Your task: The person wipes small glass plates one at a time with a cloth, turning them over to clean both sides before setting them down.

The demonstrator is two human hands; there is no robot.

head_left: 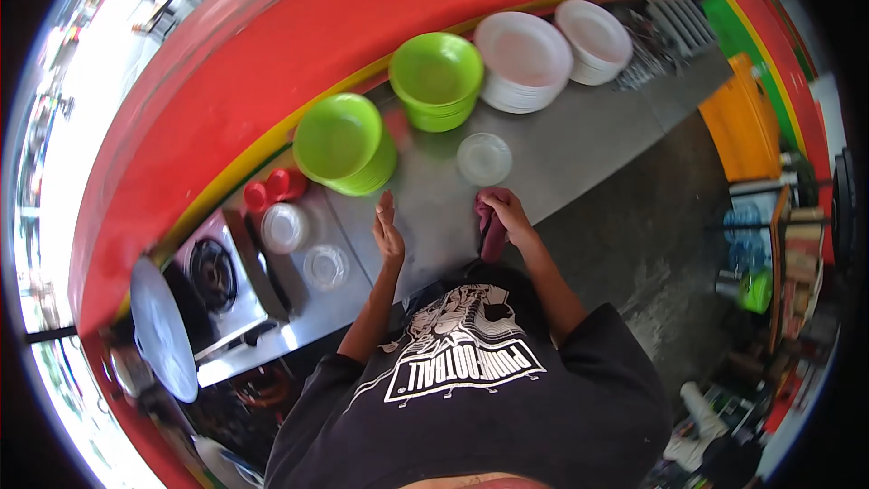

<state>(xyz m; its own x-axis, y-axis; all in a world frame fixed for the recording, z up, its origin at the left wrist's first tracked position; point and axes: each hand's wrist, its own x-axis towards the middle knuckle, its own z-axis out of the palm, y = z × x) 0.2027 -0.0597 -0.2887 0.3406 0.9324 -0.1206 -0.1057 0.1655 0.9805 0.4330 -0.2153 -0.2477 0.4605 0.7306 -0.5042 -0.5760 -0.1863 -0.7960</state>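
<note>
My right hand [509,215] grips a bunched maroon cloth [493,234] at the counter's front edge. Part of the cloth hangs down toward my shirt. Just beyond it on the metal counter [579,149] lies a small clear round dish [484,159]. Held edge-on above the counter, my left hand [388,231] is empty, its fingers stretched out. Nearest to its fingertips is a stack of lime-green bowls [339,138]. A second green bowl stack [436,72] stands farther right, against the red wall.
White plate stacks [523,59] [595,36] stand along the back, with metal utensils [652,59] beside them. At left are red cups [274,188], clear containers [284,227] [326,267], and a gas stove [222,276] with a large round metal lid [163,330]. An orange panel [740,122] is at right.
</note>
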